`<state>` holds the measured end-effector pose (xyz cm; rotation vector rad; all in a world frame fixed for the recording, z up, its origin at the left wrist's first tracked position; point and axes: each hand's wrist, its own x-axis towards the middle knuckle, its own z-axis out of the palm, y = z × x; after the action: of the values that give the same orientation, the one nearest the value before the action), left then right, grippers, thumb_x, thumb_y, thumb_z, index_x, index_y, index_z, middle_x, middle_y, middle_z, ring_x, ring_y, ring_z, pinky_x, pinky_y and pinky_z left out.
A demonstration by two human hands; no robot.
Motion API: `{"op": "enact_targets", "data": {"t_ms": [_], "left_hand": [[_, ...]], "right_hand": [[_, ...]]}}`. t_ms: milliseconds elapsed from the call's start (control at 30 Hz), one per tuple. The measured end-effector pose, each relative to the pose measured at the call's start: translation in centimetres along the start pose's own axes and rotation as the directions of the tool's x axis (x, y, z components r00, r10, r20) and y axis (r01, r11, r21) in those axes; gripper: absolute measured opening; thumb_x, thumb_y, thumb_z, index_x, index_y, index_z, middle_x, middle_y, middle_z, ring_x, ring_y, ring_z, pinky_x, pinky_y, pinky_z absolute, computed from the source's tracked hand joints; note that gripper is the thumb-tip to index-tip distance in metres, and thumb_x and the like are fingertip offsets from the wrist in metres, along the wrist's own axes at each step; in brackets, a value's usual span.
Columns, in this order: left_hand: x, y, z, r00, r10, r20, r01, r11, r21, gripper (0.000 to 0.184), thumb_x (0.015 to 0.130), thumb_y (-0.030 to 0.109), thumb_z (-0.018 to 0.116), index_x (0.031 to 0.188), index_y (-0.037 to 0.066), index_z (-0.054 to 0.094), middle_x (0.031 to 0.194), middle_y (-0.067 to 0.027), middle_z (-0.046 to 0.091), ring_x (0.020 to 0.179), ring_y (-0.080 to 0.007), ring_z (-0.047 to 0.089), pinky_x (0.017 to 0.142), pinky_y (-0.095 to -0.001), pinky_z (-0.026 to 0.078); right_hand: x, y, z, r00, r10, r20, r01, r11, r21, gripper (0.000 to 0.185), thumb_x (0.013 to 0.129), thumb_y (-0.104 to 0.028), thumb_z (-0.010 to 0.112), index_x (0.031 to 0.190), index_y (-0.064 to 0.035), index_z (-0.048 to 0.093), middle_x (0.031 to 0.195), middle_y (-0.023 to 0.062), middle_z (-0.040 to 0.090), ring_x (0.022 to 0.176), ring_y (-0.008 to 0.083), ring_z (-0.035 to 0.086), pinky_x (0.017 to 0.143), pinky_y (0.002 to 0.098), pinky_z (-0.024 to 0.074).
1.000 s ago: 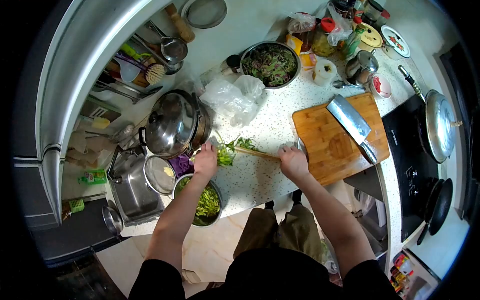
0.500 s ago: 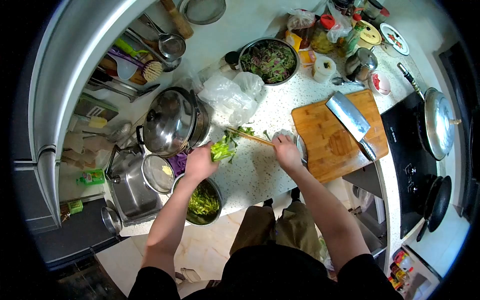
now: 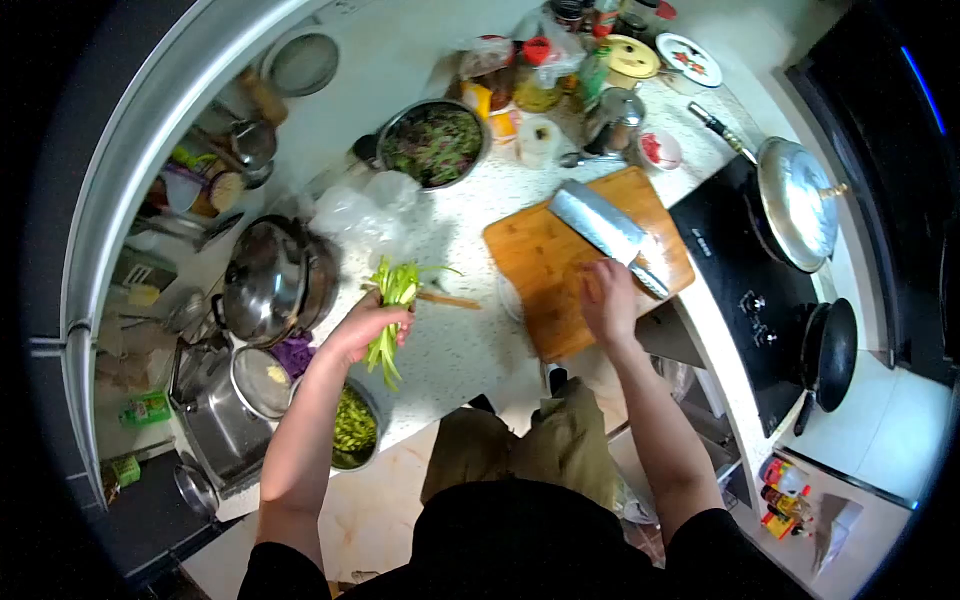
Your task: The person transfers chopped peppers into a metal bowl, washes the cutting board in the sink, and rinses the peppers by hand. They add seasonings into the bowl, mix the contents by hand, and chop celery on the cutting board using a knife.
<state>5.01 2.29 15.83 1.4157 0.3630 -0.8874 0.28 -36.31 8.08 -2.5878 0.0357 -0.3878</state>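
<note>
My left hand (image 3: pixel 368 328) is closed around a bunch of green stalks (image 3: pixel 394 300), above the speckled counter (image 3: pixel 445 350). Behind the bunch, light wooden chopsticks (image 3: pixel 448 299) lie on the counter. My right hand (image 3: pixel 608 298) is over the right part of the wooden cutting board (image 3: pixel 545 290), close to the cleaver (image 3: pixel 598 221); its fingers are blurred. The cleaver lies on the board with its handle toward the lower right. A metal bowl of cut greens (image 3: pixel 354 428) stands below my left hand.
A lidded pot (image 3: pixel 268 275), plastic bag (image 3: pixel 368 215) and sink (image 3: pixel 222 420) are at the left. A bowl of leaves (image 3: pixel 432 145) and jars (image 3: pixel 537 85) stand at the back. Right are the stove (image 3: pixel 745 290) and a lidded pan (image 3: pixel 797 205).
The view has swung to the right. My left hand has lifted the green bunch. My right hand has let go of the chopsticks and moved right, over the board near the cleaver.
</note>
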Motion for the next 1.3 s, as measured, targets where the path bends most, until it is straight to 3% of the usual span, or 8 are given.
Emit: {"op": "enact_targets", "data": {"t_ms": [100, 233, 567, 700, 833, 1167, 1233, 1300], "left_hand": [[3.5, 0.7, 6.3, 0.998, 0.048, -0.050, -0.032, 0.958, 0.286, 0.015, 0.083, 0.007, 0.066, 0.093, -0.001, 0.059, 0.074, -0.0066, 0.060, 0.065, -0.0157, 0.059, 0.058, -0.0311, 0.050], [10.7, 0.4, 14.3, 0.948, 0.317, -0.007, -0.139, 0.433, 0.891, 0.034, 0.080, 0.019, 0.071, 0.107, 0.002, 0.062, 0.086, -0.0177, 0.069, 0.083, -0.0312, 0.070, 0.076, -0.0437, 0.056], [18.8, 0.1, 22.5, 0.790, 0.590, 0.168, -0.184, -0.032, 0.982, 0.095, 0.069, 0.029, 0.089, 0.149, 0.010, 0.041, 0.139, -0.0163, 0.051, 0.132, -0.0358, 0.047, 0.113, -0.0465, 0.039], [16.3, -1.4, 21.3, 0.663, 0.739, 0.118, -0.198, 0.021, 0.980, 0.083, 0.072, 0.030, 0.087, 0.145, 0.015, 0.050, 0.145, -0.0103, 0.049, 0.137, -0.0318, 0.044, 0.117, -0.0449, 0.035], [17.0, -4.2, 19.9, 0.568, 0.823, 0.011, -0.213, 0.134, 0.968, 0.045, 0.080, 0.019, 0.080, 0.123, 0.012, 0.069, 0.127, -0.0059, 0.063, 0.123, -0.0288, 0.055, 0.108, -0.0433, 0.041], [19.0, -1.2, 17.7, 0.506, 0.860, 0.062, -0.291, 0.102, 0.951, 0.012, 0.080, 0.012, 0.081, 0.090, 0.007, 0.076, 0.091, -0.0045, 0.072, 0.087, -0.0184, 0.065, 0.083, -0.0333, 0.047], [18.2, -1.1, 17.6, 0.628, 0.738, -0.245, -0.420, 0.587, 0.693, 0.011, 0.087, 0.009, 0.077, 0.094, 0.003, 0.073, 0.090, -0.0051, 0.071, 0.087, -0.0147, 0.065, 0.078, -0.0294, 0.049], [17.6, -1.9, 17.7, 0.701, 0.653, -0.287, -0.473, 0.727, 0.498, 0.010, 0.090, 0.002, 0.072, 0.100, -0.001, 0.072, 0.090, -0.0054, 0.071, 0.081, -0.0114, 0.065, 0.074, -0.0278, 0.053]], "right_hand": [[0.0, 7.9, -2.3, 0.979, 0.116, 0.168, -0.076, 0.971, -0.228, 0.052, 0.078, -0.015, 0.074, 0.127, -0.0060, 0.059, 0.119, 0.0166, 0.056, 0.113, 0.0364, 0.052, 0.098, 0.0467, 0.0456], [1.4, 12.3, -2.4, 0.939, 0.119, 0.322, 0.021, 0.916, -0.401, 0.073, 0.073, -0.011, 0.070, 0.143, -0.0107, 0.049, 0.119, 0.0186, 0.054, 0.114, 0.0356, 0.051, 0.097, 0.0464, 0.0445], [5.5, 16.3, -6.0, 0.903, 0.022, 0.430, 0.014, 0.997, -0.080, 0.074, 0.077, -0.010, 0.071, 0.147, -0.0141, 0.046, 0.093, 0.0167, 0.065, 0.079, 0.0382, 0.067, 0.072, 0.0454, 0.0570], [2.8, 17.2, -7.1, 0.970, 0.019, 0.243, -0.115, 0.915, 0.386, 0.065, 0.077, -0.003, 0.063, 0.142, -0.0060, 0.054, 0.079, 0.0164, 0.063, 0.066, 0.0309, 0.062, 0.067, 0.0379, 0.0523], [1.8, 14.4, -9.1, 0.751, 0.358, 0.555, -0.647, 0.566, 0.510, 0.027, 0.099, -0.011, 0.061, 0.123, 0.0025, 0.061, 0.067, 0.0010, 0.056, 0.055, 0.0070, 0.051, 0.050, 0.0261, 0.0423], [0.2, 14.2, -6.9, 0.733, 0.378, 0.566, -0.657, 0.608, 0.445, 0.015, 0.102, -0.011, 0.057, 0.106, 0.0021, 0.064, 0.059, -0.0017, 0.053, 0.051, 0.0049, 0.049, 0.047, 0.0244, 0.0379], [0.3, 14.3, -7.1, 0.743, 0.354, 0.569, -0.636, 0.638, 0.434, 0.014, 0.103, -0.012, 0.056, 0.099, 0.0003, 0.061, 0.058, -0.0016, 0.052, 0.048, 0.0055, 0.047, 0.046, 0.0240, 0.0364], [0.6, 14.3, -7.6, 0.751, 0.336, 0.568, -0.615, 0.669, 0.417, 0.017, 0.103, -0.012, 0.055, 0.091, -0.0014, 0.057, 0.058, -0.0015, 0.051, 0.046, 0.0061, 0.045, 0.044, 0.0237, 0.0349]]}}
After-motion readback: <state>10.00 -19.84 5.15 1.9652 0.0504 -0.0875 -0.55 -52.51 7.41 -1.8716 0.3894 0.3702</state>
